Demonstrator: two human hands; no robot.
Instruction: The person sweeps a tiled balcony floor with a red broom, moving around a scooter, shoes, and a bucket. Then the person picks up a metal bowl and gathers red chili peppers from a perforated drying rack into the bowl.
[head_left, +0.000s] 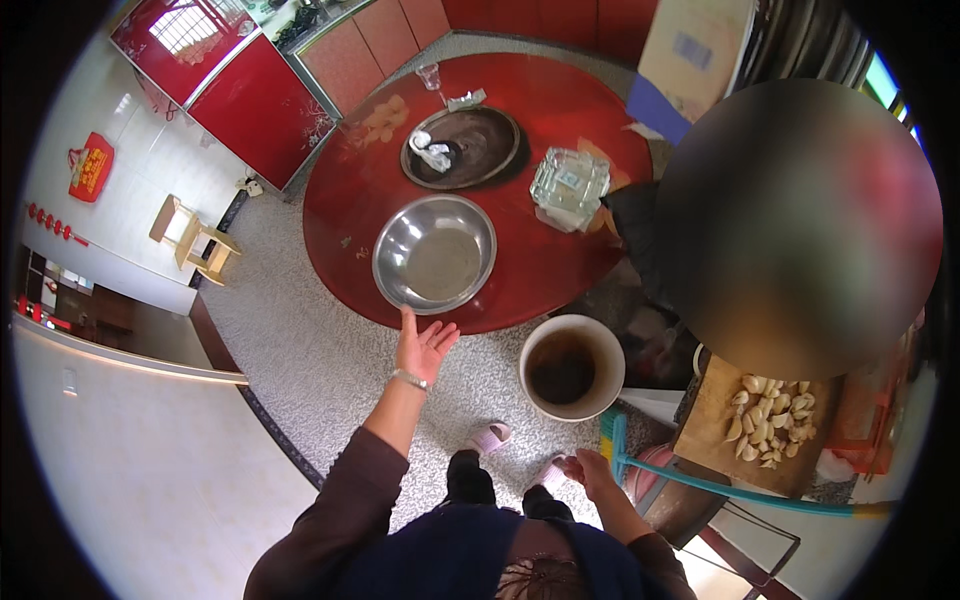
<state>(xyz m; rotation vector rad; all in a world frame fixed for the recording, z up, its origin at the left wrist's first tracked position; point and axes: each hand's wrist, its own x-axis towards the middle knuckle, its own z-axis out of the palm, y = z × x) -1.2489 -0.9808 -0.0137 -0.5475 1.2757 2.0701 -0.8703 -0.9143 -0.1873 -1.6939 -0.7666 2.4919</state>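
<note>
My left hand (426, 346) is held palm up with its fingers spread, its thumb tip by the near rim of a steel basin (435, 255) on the round red table (337, 255). Whether the thumb touches the rim I cannot tell. My right hand (589, 472) hangs low in front of my body with its fingers curled, above a pink slipper; whether it holds anything cannot be seen. Behind the basin lies a dark round tray (480, 146) with crumpled white tissue (430, 152) on it. To its right sits a square glass ashtray (570, 180).
A white bucket (571, 367) with dark contents stands on the floor by the table. Garlic cloves (772, 420) lie on a board at the right. A broom (720, 487) with a teal handle crosses below it. A large blurred area hides the upper right.
</note>
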